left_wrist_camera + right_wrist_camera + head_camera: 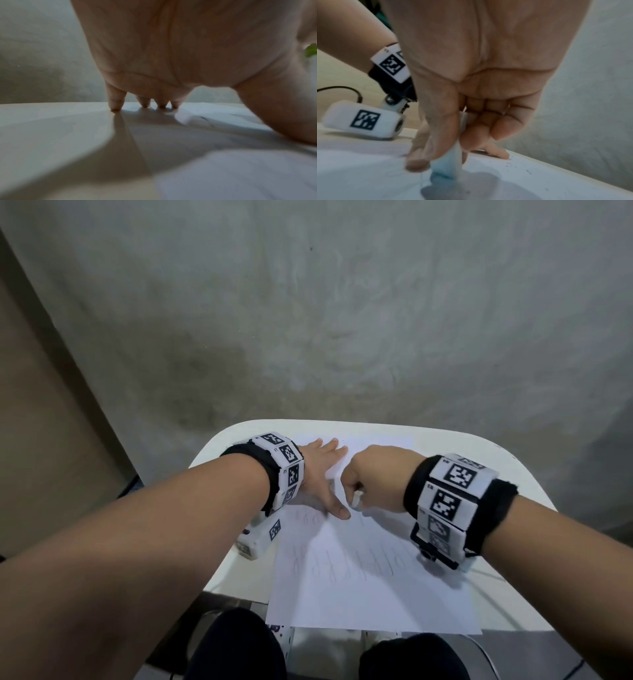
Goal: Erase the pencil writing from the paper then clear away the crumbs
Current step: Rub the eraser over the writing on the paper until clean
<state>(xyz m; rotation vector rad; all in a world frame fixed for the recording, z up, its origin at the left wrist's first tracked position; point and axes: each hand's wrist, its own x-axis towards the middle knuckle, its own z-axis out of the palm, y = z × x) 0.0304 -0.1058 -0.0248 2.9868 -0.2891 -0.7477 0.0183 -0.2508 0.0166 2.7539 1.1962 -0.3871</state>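
On the small white table (pixel 472 467), nearest the viewer, the thin flat paper (pixel 370 604) bears faint pencil strokes. Mid-sheet, the right hand (pixel 376 474) clamps thumb and curled fingers on a blocky white eraser (pixel 452 166), tip down. Short, light strokes would avoid creasing. Beyond, the left hand (pixel 318 463), fingers spread straight, pins the sheet. Dark crumbs (pixel 510 164) lie scattered near the far edge.
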